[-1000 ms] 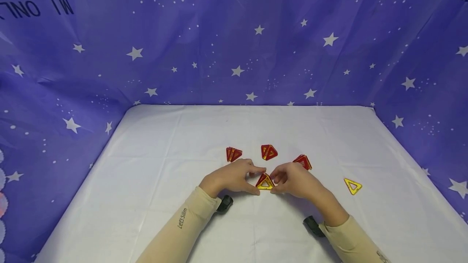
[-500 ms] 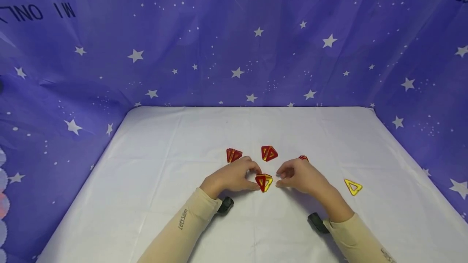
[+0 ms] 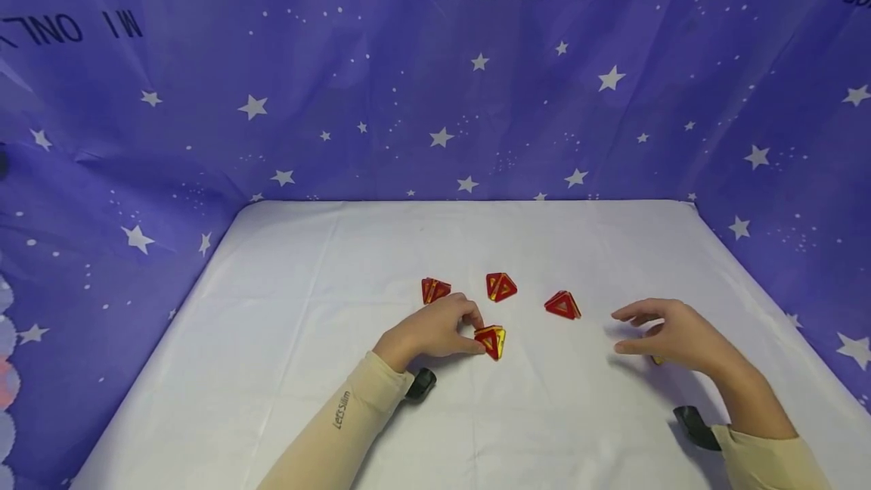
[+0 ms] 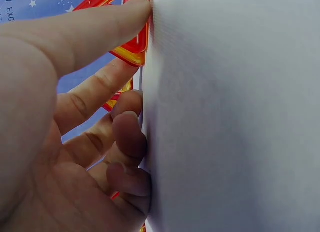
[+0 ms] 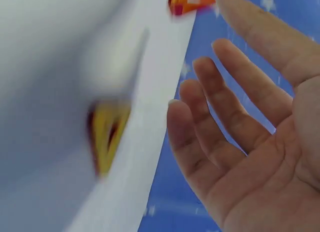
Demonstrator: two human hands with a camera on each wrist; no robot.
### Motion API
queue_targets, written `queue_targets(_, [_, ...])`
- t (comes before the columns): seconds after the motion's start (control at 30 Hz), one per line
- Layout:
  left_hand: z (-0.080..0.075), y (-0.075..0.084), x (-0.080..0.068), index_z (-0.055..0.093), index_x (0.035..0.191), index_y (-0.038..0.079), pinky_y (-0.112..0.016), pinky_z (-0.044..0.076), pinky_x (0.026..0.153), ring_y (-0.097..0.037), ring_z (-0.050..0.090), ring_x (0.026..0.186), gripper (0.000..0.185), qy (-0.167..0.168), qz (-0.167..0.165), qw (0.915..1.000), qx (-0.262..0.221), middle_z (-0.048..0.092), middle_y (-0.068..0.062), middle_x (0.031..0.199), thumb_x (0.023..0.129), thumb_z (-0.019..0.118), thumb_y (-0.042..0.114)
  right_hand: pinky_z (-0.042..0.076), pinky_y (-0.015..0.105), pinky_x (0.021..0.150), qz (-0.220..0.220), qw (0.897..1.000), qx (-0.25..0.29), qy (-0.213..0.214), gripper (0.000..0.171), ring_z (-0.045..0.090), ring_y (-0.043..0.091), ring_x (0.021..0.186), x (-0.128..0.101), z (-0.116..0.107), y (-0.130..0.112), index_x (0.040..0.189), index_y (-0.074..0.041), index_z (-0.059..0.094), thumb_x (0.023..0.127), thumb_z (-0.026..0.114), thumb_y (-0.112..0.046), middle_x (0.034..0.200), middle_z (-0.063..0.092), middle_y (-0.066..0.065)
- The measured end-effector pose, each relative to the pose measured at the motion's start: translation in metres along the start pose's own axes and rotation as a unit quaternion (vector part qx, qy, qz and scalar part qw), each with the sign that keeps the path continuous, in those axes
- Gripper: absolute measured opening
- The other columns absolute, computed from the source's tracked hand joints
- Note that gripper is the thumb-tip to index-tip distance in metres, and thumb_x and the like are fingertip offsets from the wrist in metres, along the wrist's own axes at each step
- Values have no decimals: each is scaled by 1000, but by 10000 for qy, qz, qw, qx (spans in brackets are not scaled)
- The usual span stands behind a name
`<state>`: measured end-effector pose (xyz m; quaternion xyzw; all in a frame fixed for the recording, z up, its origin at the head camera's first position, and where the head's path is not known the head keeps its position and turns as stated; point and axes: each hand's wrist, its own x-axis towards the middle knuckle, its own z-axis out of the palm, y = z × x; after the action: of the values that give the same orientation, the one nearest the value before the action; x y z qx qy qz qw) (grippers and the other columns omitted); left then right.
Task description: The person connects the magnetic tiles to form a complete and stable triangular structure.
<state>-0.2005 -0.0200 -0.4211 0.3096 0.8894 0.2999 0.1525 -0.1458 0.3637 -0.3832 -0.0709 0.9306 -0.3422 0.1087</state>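
head view, centre of frame, a little below the middle: left hand [image 3: 432,330] lies low on the white tablecloth [image 3: 286,369], fingers curled, thumb and fingertips pinching the near pyramid [image 3: 491,341], a small red and yellow piece built of triangle tiles. the pyramid sits on the cloth right at the fingertips. left wrist view: index finger [image 4: 90,29] presses a red and yellow tile edge [image 4: 131,44] at top centre, the other fingers folded against the cloth.

right of centre in the head view: right hand [image 3: 670,335] hovers over the cloth, fingers spread and relaxed, grasping nothing. a sliver of a yellow tile [image 3: 656,359] shows under the palm; whether the hand touches it cannot be told. right wrist view: palm open, fingers [image 5: 235,99] straight and apart at the right of frame; the yellow triangle [image 5: 106,134] lies blurred on the cloth at left centre, apart from the fingers.

other pieces, head view, in a loose row just above the hands: left pyramid [image 3: 434,289] just above the left hand's knuckles, middle pyramid [image 3: 500,286] at frame centre, right pyramid [image 3: 562,305] between the two hands, well apart from the right one. all red with yellow edging.

both sleeves beige. a black wrist mount [image 3: 420,383] shows under the left wrist, another [image 3: 695,427] at lower right under the right wrist. blue starred fabric [image 3: 435,97] fills the top and both sides.
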Motion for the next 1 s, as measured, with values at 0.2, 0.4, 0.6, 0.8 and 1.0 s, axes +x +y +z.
queue_targets(0.2, [3,-2,1,69,103,20,-27,45,88,-11,51,92,26,-35,14,10000,24,57,8,103,85,83,32,55,34,75,-9,9992,-393,-17,65,64,35,104,-20,-26,45,128,3,66,75,90,-27,125,62,24])
queue_targets(0.4, [1,-2,1,69,103,21,-26,45,86,-11,51,91,25,-43,71,9999,70,57,8,102,85,83,32,54,46,86,327,9964,-730,-292,76,59,47,113,-26,-34,73,131,3,64,71,92,-34,129,60,28])
queue_targets(0.6, [1,-2,1,69,102,21,-26,44,84,-11,50,90,25,-28,92,9999,41,57,7,100,85,83,32,49,22,77,93,9962,-856,-133,66,62,11,103,-25,-30,82,126,-1,69,73,90,-34,125,66,20])
queue_targets(0.8, [1,-4,1,70,103,21,-26,44,83,-12,50,90,25,-5,126,9999,28,57,7,100,85,83,33,49,25,70,-158,9968,-775,77,48,55,2,84,-22,-26,84,115,-1,75,75,89,-23,106,69,8])
queue_targets(1.0, [0,-3,1,70,102,22,-26,44,82,-11,50,89,24,-3,129,9999,105,56,6,98,85,82,33,52,27,66,-286,9984,-491,11,25,59,4,82,-21,-22,80,103,-4,78,82,84,-16,97,70,4])
